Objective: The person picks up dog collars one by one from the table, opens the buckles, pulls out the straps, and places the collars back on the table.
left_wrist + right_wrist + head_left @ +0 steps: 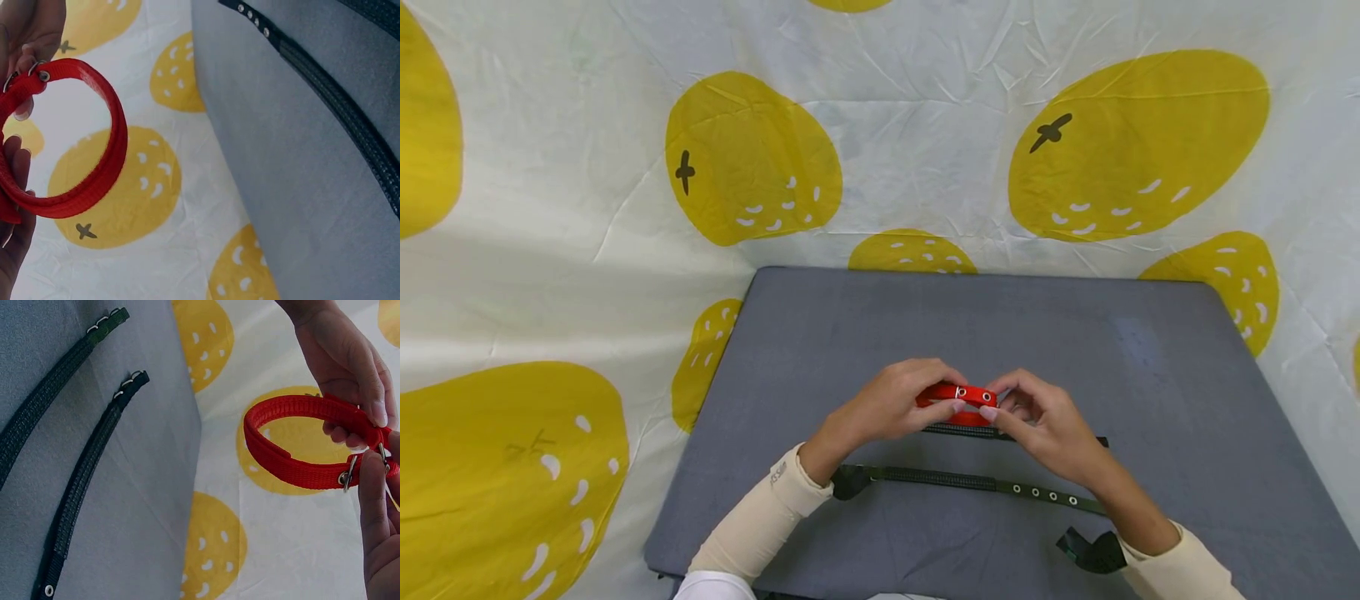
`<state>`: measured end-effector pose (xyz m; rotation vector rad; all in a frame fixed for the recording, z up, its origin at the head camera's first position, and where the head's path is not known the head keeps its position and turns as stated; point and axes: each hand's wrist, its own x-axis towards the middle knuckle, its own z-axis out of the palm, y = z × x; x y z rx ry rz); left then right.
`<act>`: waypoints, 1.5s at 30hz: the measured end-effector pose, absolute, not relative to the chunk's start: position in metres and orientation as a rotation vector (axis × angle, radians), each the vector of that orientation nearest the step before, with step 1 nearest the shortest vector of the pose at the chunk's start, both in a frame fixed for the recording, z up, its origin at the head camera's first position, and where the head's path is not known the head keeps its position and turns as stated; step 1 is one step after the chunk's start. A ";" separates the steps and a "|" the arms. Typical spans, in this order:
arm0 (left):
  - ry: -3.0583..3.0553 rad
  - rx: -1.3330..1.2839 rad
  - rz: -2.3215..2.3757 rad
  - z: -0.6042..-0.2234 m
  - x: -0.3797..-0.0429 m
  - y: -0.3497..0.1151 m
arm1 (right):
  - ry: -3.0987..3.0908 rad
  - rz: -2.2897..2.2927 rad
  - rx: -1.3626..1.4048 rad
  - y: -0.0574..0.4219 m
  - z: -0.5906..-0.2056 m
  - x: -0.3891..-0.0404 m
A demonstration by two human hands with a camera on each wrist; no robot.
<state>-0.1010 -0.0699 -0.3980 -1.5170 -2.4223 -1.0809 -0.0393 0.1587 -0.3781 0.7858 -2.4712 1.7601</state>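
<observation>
A red dog collar point(976, 395) is held up over the table, bent into a loop. My left hand point(898, 400) pinches its left side between thumb and fingers. At its right end, my right hand point(1037, 417) grips the strap with thumb and forefinger. Metal eyelets show on the front of the band. In the right wrist view the red collar point(294, 475) has its metal buckle and ring at the fingertips, which partly hide them. The padded loop of the red collar point(119, 144) fills the left side of the left wrist view.
A dark green collar point(940, 478) with eyelets lies straight across the grey table point(865, 333), nearer my body. Behind it lies a black collar point(1052, 438), partly covered by the hands. A white cloth point(917, 158) with yellow fruit shapes hangs behind and beside the table.
</observation>
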 end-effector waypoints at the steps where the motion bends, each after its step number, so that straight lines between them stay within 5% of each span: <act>1: -2.415 -1.520 -1.081 -0.398 -0.101 -0.070 | -2.464 1.779 0.794 0.159 -0.379 -0.039; 14: -2.426 -1.590 -1.030 -0.395 -0.094 -0.067 | -2.342 1.531 0.933 0.158 -0.380 -0.041; 36: -2.417 -1.546 -1.146 -0.405 -0.097 -0.067 | -2.127 2.225 1.080 0.178 -0.415 -0.046; 45: -2.435 -1.597 -1.051 -0.402 -0.095 -0.066 | -2.389 2.029 0.893 0.176 -0.417 -0.045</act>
